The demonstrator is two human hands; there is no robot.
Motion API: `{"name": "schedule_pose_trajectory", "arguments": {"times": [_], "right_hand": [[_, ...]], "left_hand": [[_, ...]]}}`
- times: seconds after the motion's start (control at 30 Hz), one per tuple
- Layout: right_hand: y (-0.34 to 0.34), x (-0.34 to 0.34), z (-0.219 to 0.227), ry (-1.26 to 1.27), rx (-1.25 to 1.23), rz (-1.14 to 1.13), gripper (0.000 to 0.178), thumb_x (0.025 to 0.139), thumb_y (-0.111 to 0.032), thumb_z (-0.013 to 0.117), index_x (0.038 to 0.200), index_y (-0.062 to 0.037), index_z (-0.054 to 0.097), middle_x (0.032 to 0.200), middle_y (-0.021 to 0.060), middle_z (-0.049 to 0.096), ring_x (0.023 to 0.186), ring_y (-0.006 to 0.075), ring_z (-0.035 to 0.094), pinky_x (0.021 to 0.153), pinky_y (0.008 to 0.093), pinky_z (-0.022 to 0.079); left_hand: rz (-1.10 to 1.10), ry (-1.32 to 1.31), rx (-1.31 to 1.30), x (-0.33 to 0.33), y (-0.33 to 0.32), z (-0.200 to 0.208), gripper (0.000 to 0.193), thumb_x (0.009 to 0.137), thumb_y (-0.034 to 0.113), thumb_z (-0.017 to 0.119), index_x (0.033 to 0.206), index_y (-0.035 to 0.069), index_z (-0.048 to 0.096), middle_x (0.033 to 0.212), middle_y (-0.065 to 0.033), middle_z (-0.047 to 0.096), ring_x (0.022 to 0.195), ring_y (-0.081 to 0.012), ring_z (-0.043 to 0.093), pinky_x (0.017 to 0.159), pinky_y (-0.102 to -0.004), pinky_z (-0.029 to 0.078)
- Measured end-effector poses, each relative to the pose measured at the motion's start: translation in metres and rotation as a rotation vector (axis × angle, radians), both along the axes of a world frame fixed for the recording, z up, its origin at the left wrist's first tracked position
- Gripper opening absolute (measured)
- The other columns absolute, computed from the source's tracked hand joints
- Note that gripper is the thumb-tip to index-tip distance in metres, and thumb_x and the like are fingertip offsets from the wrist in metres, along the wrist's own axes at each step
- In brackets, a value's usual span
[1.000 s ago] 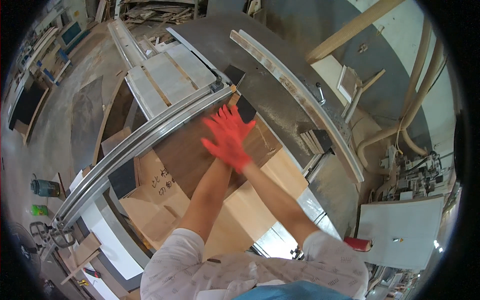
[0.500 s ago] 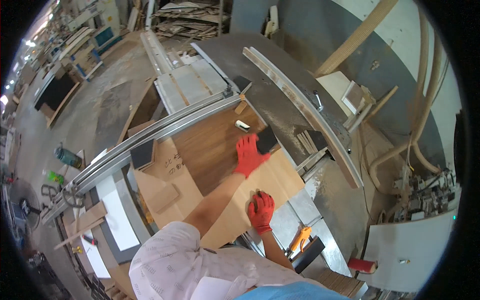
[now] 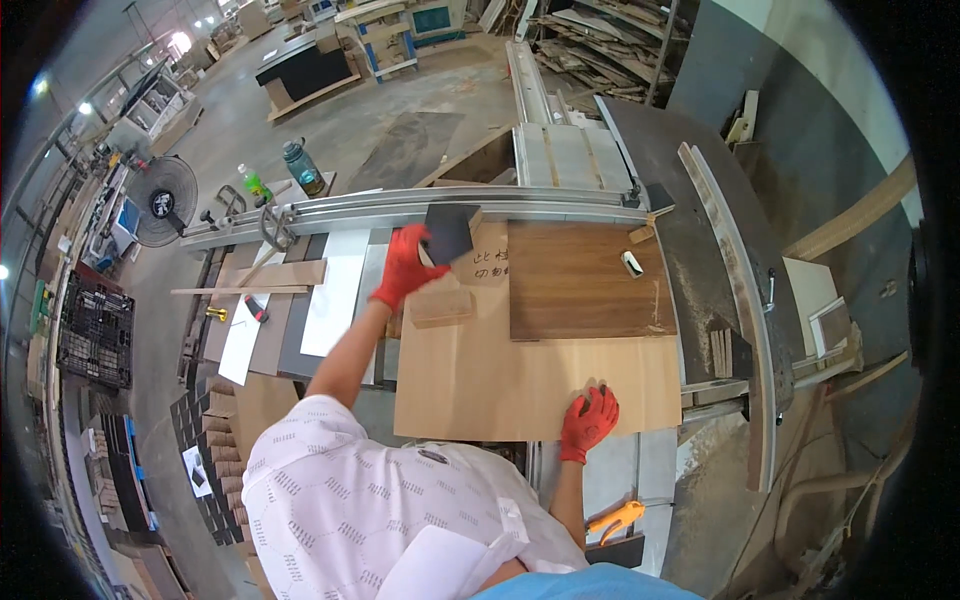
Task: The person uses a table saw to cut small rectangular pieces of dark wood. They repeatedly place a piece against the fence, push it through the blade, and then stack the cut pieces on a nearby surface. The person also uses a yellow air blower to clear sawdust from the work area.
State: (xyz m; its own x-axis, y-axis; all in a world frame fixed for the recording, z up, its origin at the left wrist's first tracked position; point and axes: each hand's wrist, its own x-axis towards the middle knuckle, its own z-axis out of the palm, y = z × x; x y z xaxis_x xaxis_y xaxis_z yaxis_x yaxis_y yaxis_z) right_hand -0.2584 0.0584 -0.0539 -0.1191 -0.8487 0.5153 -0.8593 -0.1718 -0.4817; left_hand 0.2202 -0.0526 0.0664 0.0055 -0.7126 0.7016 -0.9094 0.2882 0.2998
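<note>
My left hand (image 3: pixel 403 268), in a red glove, is at the left side of a small dark block (image 3: pixel 452 235), its fingers and thumb closed on the near edge. The block sits over the far left part of a brown board (image 3: pixel 490 262) with handwriting on it. My right hand (image 3: pixel 588 422), also red-gloved, lies on the near edge of a light wood panel (image 3: pixel 540 385), fingers spread. A darker wood panel (image 3: pixel 585 285) lies beyond the light one, bearing a small white-and-dark object (image 3: pixel 631 264). A small wood block (image 3: pixel 441 308) rests beside my left forearm.
A metal rail (image 3: pixel 400 208) runs along the far side. On the right stands a long fence (image 3: pixel 735 270) over the dark saw table. An orange-handled tool (image 3: pixel 617 518) lies near my right forearm. White strips (image 3: pixel 338 290) and a red-and-black tool (image 3: pixel 256 308) lie on the left.
My left hand has moved left from the dark wood panel to the dark block. The dark piece beside it there is gone from that spot. The head view has turned left.
</note>
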Motion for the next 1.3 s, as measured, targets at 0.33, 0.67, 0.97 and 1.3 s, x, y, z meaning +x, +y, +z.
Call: {"name": "schedule_pose_trajectory", "arguments": {"times": [0.33, 0.67, 0.97, 1.3], "right_hand": [[-0.003, -0.006, 0.001, -0.014, -0.029, -0.002, 0.027, 0.09, -0.017, 0.067, 0.114, -0.006, 0.07, 0.135, 0.0169, 0.067, 0.128, 0.0391, 0.059, 0.114, 0.0547, 0.041], [-0.002, -0.004, -0.001, -0.02, 0.008, -0.029, 0.026, 0.09, -0.019, 0.067, 0.113, -0.0076, 0.07, 0.136, 0.0168, 0.067, 0.129, 0.0372, 0.059, 0.116, 0.0547, 0.04], [-0.003, -0.005, 0.004, -0.015, -0.013, -0.022, 0.026, 0.088, -0.016, 0.069, 0.112, -0.007, 0.07, 0.132, 0.0157, 0.068, 0.125, 0.0375, 0.059, 0.112, 0.0521, 0.042], [-0.012, -0.003, 0.002, -0.046, 0.048, -0.043, 0.028, 0.089, -0.019, 0.069, 0.114, -0.0076, 0.069, 0.135, 0.0175, 0.067, 0.13, 0.037, 0.058, 0.117, 0.0547, 0.038]], "left_hand": [[-0.266, -0.04, 0.826, 0.098, -0.123, 0.018, 0.085, 0.067, 0.023, 0.091, 0.144, 0.015, 0.056, 0.145, -0.0167, 0.058, 0.139, -0.0362, 0.052, 0.115, -0.0446, 0.044], [-0.184, -0.093, 0.979, 0.087, -0.144, 0.01, 0.101, 0.067, 0.022, 0.091, 0.155, 0.014, 0.043, 0.155, -0.0208, 0.047, 0.143, -0.0412, 0.047, 0.12, -0.0471, 0.042], [-0.067, -0.242, 0.84, 0.037, -0.145, 0.038, 0.111, 0.064, 0.044, 0.094, 0.159, 0.024, 0.04, 0.167, -0.0246, 0.034, 0.153, -0.0444, 0.036, 0.121, -0.0589, 0.034], [-0.235, -0.328, 0.707, -0.071, -0.201, 0.05, 0.098, 0.085, 0.063, 0.078, 0.158, 0.009, 0.044, 0.161, -0.0194, 0.045, 0.148, -0.0423, 0.043, 0.12, -0.054, 0.037]]}}
